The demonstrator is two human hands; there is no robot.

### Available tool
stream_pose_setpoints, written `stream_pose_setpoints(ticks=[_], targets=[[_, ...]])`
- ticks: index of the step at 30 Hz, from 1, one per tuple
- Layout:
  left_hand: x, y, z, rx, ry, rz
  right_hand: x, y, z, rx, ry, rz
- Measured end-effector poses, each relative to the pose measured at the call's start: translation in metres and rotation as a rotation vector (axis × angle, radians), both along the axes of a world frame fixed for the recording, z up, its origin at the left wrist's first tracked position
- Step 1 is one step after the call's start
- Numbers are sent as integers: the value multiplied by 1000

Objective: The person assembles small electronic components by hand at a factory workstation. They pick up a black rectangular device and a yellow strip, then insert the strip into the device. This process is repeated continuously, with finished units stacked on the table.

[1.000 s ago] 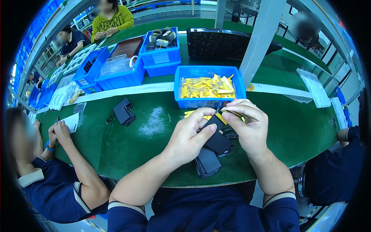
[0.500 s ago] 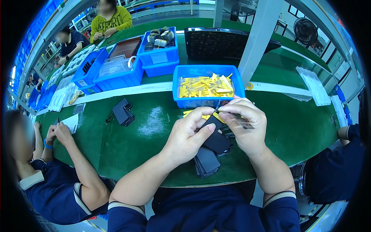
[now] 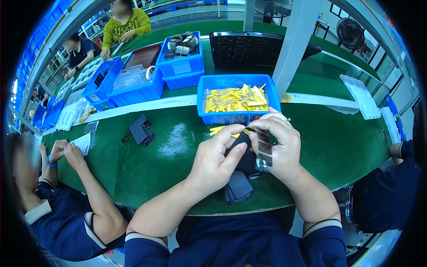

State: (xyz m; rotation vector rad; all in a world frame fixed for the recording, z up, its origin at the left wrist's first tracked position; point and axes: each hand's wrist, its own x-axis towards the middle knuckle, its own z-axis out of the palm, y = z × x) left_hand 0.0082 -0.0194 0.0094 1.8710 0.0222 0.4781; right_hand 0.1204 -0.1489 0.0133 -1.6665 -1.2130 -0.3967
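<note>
Head view: above the counter (image 3: 133,173), near side of the blue bin (image 3: 222,118), the left hand (image 3: 212,159) pinches a black piece (image 3: 240,139), the right hand (image 3: 283,144) a clear strip (image 3: 264,161); uneven pulling could crease it.

Left grip (image 3: 215,160) holds black piece (image 3: 243,138), right grip (image 3: 283,149) clear strip (image 3: 264,155)

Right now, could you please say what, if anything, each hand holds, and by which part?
Left hand: a black piece, by its left side. Right hand: a clear strip, apparently near its upper end.
</note>
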Motion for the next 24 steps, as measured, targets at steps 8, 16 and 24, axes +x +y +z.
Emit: stream_pose_setpoints(ticks=[8, 16, 24], targets=[[8, 1, -15, -103, -110, 107, -7, 2, 9, 13, -372, -168], [4, -2, -9, -177, -88, 43, 6, -3, 4, 157, -332, -250], [7, 4, -18, -314, -127, 6, -13, -1, 4, 53, -363, -26]])
